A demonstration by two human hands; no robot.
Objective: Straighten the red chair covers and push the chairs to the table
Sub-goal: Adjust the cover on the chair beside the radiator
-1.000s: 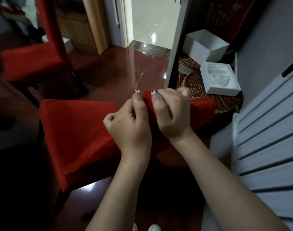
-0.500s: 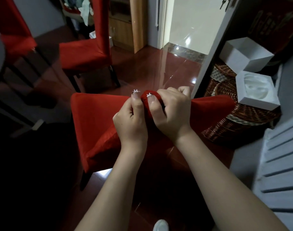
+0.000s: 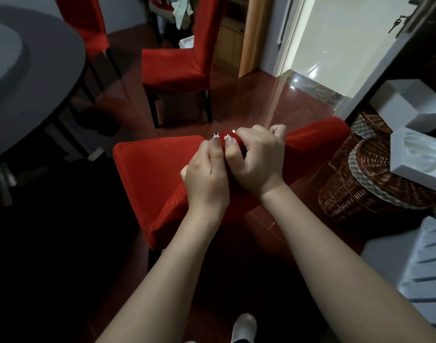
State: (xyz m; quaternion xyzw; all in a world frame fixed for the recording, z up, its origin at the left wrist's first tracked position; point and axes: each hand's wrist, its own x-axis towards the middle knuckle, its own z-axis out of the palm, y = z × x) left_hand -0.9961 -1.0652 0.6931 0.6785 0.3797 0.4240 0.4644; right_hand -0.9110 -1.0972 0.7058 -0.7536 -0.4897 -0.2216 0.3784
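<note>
1. Upward went the view; the dark table (image 3: 38, 70) now shows at left.
2. Left hand (image 3: 207, 177) and right hand (image 3: 257, 159) pinch the red chair cover (image 3: 150, 174) atop the near chair's backrest (image 3: 316, 137).

Glossy dark red floor (image 3: 273, 102), catching glare. Open doorway (image 3: 335, 33) onto a bright, pale room. Light wooden cabinet (image 3: 239, 33) left of the doorway. Brown woven wicker baskets (image 3: 360, 189) at right; white foam box (image 3: 410, 159) on the nearest lid. Room dim.

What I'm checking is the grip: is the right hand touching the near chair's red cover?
Touching. Head view: the right hand curls over the red cover at its top edge, thumb pressed into the fabric.
</note>
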